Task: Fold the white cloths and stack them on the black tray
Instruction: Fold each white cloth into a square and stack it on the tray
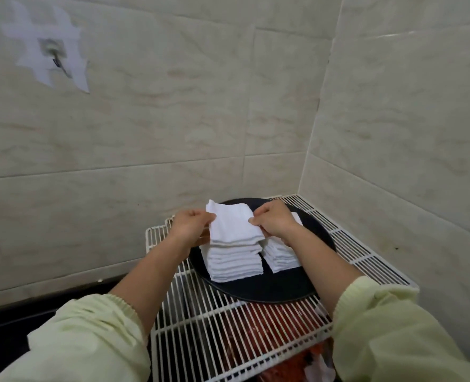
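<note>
A folded white cloth (232, 223) is held just above the taller left stack of folded white cloths (232, 261). My left hand (191, 223) pinches its left edge and my right hand (275, 220) pinches its right edge. A lower second stack (279, 257) lies to the right, partly hidden by my right forearm. Both stacks rest on the round black tray (269, 288), which sits on a white wire rack.
The white wire rack (209, 326) fills a corner between two tiled walls (173, 119). Red and orange things show through its bars below. A taped patch with a hook (52, 51) is on the left wall. A dark surface lies at the lower left.
</note>
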Demonstrator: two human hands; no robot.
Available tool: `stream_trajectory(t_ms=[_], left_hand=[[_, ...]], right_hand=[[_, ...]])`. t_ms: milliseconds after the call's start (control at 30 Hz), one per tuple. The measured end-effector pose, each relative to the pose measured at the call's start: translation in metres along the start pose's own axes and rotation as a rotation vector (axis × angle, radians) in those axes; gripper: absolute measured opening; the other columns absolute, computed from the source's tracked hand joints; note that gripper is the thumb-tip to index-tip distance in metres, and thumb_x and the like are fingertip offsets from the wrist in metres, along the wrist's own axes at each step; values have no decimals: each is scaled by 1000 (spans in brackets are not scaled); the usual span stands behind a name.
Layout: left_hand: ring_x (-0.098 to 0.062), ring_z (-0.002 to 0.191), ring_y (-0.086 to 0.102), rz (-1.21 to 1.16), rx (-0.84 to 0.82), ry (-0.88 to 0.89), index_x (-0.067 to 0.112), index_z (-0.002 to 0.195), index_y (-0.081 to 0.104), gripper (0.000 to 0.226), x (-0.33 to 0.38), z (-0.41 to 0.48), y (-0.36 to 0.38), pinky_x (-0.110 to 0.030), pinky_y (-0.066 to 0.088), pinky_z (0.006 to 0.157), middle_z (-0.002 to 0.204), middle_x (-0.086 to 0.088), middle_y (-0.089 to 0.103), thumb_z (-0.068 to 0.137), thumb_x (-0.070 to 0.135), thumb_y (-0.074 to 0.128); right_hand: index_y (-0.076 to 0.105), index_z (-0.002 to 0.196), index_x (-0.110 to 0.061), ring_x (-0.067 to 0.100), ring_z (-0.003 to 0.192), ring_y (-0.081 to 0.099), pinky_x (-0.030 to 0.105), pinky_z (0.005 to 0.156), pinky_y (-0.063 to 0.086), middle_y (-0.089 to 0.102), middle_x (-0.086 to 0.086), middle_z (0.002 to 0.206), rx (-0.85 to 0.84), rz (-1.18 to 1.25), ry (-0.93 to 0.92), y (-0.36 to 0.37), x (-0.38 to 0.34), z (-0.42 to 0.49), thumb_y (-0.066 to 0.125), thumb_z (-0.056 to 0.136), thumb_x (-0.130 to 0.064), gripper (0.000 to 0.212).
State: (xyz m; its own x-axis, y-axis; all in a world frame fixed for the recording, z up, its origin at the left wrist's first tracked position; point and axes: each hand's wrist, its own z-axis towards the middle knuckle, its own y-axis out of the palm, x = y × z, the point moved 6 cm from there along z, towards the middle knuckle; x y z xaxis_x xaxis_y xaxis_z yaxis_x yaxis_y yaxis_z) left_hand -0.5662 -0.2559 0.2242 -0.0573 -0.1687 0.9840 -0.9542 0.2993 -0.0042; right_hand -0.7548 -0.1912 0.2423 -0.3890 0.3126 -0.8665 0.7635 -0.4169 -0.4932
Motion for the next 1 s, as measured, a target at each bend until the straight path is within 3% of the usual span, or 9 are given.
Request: stream_trajectory(t_ms=[67,133,200,333,433,533,700,833,1000], left_hand=[[-10,45,51,-16,25,17,11,88,54,9,-3,0,-2,-23,46,48,64,-2,54,88,10,63],[-11,49,53,-49,62,34,11,96,50,16,-6,-2,-5,-24,47,49,71,-3,56,87,9,63],[-11,48,54,-88,87,48,12,98,48,20,-7,-6,-6,-25,47,48,74,-3,57,87,7,63],[-16,57,61,-99,101,67,14,106,48,26,-13,-10,-10,-29,50,52,87,-8,64,87,7,64],[-22,66,65,-88,104,89,13,110,49,27,-15,-13,-11,-30,53,54,94,-11,67,87,7,64],[-22,67,65,-53,89,104,13,111,49,29,-15,-16,-12,-30,53,54,92,-11,67,87,7,65],[-15,60,62,64,64,134,12,113,47,35,-15,-14,-17,-26,48,52,80,-6,61,86,10,69],[-15,65,63,145,97,191,13,112,48,34,-6,-15,-37,-25,48,56,79,-3,60,86,16,70],[-15,64,57,210,195,249,12,110,52,26,-7,-31,-85,-32,48,62,73,-1,55,89,18,65]], right_hand=[[63,90,18,21,67,51,33,67,44,55,11,72,5,-33,-18,4,3,3,71,78,-3,26],[67,80,4,21,70,57,33,71,48,62,9,74,10,-42,-25,6,4,3,72,79,-4,10],[66,77,-4,21,74,59,32,72,48,63,5,75,12,-47,-37,7,4,2,73,79,-4,7],[67,94,10,18,77,55,28,72,44,61,9,75,30,-122,-73,10,3,-1,72,81,-5,21],[64,100,14,26,79,61,36,78,51,67,27,102,48,-193,-88,12,1,-6,70,82,-6,28],[64,100,13,35,98,63,41,85,51,67,25,106,52,-307,-131,13,-3,-9,68,82,-8,28],[66,99,4,31,92,64,44,81,54,70,17,96,89,-476,-186,10,-13,-15,64,80,-13,25],[64,103,-9,24,95,61,37,80,52,66,5,100,158,-475,-297,11,-30,-26,64,84,-18,21],[65,104,-13,19,98,59,30,80,46,65,3,105,79,-418,-467,54,-62,-53,64,88,-22,19]])
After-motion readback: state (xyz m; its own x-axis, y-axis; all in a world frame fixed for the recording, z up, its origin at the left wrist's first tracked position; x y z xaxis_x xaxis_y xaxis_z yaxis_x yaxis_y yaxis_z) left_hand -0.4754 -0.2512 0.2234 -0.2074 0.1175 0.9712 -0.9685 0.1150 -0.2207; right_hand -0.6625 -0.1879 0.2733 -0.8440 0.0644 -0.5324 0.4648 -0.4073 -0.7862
